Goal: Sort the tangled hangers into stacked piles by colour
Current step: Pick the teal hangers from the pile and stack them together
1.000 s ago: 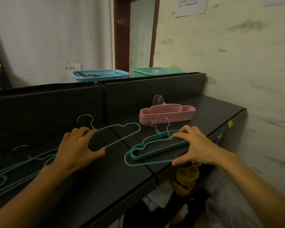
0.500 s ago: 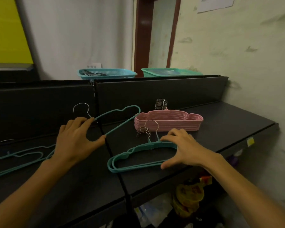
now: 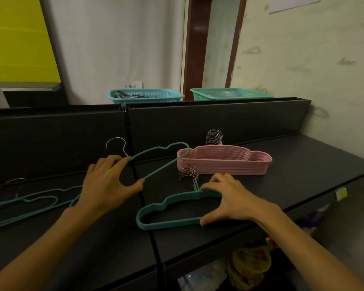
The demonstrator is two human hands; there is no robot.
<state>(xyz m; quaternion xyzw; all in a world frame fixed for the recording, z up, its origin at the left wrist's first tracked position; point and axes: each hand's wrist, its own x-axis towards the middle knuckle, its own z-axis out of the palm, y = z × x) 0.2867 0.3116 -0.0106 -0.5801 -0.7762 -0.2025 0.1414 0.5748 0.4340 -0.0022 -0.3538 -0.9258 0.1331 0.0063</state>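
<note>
I count the pink pile (image 3: 224,159) as done, as far as I can see: the pink hangers lie nested in one neat stack on the dark shelf (image 3: 303,164), hooks bunched at the back, and I spot no stray pink anywhere in view. Just in front of it, the teal pile (image 3: 168,211) is partway built, a shorter stack with its hooks standing together near the pink one.

My right hand (image 3: 233,198) rests on that teal pile, fingers spread over the top bar and thumb pressed against the lower bar, steadying it rather than gripping. My left hand (image 3: 109,183) holds a single teal hanger (image 3: 162,158), lifted and tilted, fingers curled over it near the neck and thumb on the lower bar. I judge this one goes onto the teal pile next.

What is left sits at the far left: loose teal hangers (image 3: 29,204) lie overlapping on the shelf, still tangled; how many, I cannot tell.

Beyond the shelf's back panel stand a blue basket (image 3: 145,96) and a green basket (image 3: 229,94).
</note>
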